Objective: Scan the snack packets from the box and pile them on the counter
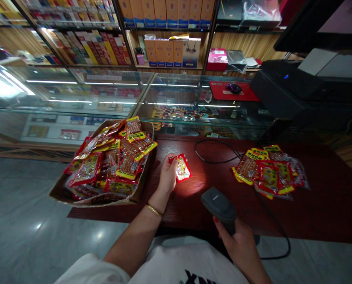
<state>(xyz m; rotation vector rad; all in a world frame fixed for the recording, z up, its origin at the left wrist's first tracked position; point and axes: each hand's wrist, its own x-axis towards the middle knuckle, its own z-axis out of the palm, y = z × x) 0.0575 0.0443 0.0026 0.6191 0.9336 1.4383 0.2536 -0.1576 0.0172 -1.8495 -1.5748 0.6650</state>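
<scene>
Between the thumb and fingers of my left hand (167, 173) is a small red and yellow snack packet (182, 169), held just over the dark red table. Bright light from the scanner falls on the packet and the wood around it. My right hand (238, 240) is wrapped round the handle of a black barcode scanner (219, 204), its head pointing toward the packet. Left of my left hand stands an open cardboard box (105, 202) heaped with similar packets (128, 163). A loose pile of packets (249, 167) lies on the table to the right.
A black cable (214, 159) loops across the table (321, 213). Behind it runs a glass display counter (176, 92) with goods inside. A printer (282, 83) and a mouse (233, 88) on a red mat stand at the back right. Shelves of boxes (167, 53) line the wall.
</scene>
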